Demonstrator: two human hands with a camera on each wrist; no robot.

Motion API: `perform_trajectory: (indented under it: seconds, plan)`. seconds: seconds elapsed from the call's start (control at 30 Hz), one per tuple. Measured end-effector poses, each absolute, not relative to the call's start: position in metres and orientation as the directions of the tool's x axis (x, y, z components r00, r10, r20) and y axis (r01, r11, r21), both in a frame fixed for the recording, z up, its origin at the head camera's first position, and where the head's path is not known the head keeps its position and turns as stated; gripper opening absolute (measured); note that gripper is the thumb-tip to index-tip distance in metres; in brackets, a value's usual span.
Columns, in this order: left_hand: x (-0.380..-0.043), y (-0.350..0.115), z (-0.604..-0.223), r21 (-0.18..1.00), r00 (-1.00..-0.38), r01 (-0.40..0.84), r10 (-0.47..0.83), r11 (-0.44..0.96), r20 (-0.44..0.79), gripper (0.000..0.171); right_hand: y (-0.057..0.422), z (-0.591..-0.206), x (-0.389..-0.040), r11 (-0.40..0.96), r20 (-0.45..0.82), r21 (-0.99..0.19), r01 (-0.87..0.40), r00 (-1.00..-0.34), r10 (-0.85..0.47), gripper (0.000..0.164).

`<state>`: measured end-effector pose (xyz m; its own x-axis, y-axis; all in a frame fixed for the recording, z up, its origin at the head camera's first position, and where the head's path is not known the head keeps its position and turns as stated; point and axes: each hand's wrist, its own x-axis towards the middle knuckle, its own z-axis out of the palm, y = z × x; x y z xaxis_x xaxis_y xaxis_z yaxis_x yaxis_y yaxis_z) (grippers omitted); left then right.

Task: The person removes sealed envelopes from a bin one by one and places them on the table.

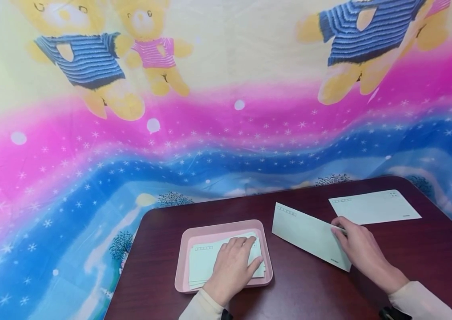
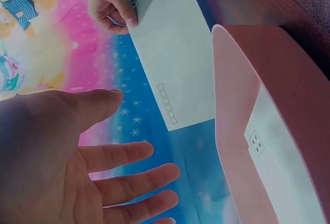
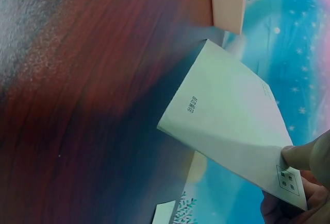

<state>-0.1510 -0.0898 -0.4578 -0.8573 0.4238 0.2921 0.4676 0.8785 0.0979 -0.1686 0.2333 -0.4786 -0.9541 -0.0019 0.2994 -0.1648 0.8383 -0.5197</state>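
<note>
A pale envelope (image 1: 310, 233) is pinched at its right end between the thumb and fingers of my right hand (image 1: 361, 250). It is tilted up off the table, and printed postcode boxes show near its far left corner. My left hand (image 1: 232, 267) is over a stack of similar envelopes (image 1: 203, 266) in a pink tray (image 1: 183, 249). In the left wrist view, that hand's fingers (image 2: 129, 183) are extended and spread, with nothing gripped between them. Farther back on the right, another envelope (image 1: 374, 210) lies flat on the table.
The dark reddish-brown table (image 1: 298, 289) has rounded far corners. Close behind its far edge hangs a printed cloth (image 1: 230, 133) with bears and snowflakes. A black wristband (image 1: 394, 313) shows at my right sleeve.
</note>
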Motion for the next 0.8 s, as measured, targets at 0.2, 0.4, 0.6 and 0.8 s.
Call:
perform_trajectory:
  seconds: [0.2, 0.4, 0.6, 0.8]
  plan:
    - [-0.152, -0.089, -0.457, 0.114, -0.863, 0.462, 0.417, 0.879, 0.284, 0.046, 0.234, -0.484, -0.174, 0.839, 0.293, -0.516, -0.169, -0.956, -0.013, 0.012]
    - [-0.154, -0.089, -0.458, 0.113, -0.864, 0.463, 0.419, 0.879, 0.279, 0.045, 0.235, -0.485, -0.178, 0.845, 0.297, -0.504, -0.177, -0.955, -0.023, 0.018]
    - [-0.159, -0.087, -0.46, 0.111, -0.862, 0.468, 0.425, 0.877, 0.275, 0.045, 0.238, -0.49, -0.185, 0.855, 0.286, -0.49, -0.171, -0.958, -0.028, 0.024]
    - [-0.163, -0.083, -0.465, 0.104, -0.853, 0.479, 0.434, 0.872, 0.29, 0.045, 0.244, -0.496, -0.194, 0.86, 0.269, -0.481, -0.169, -0.962, -0.039, 0.026]
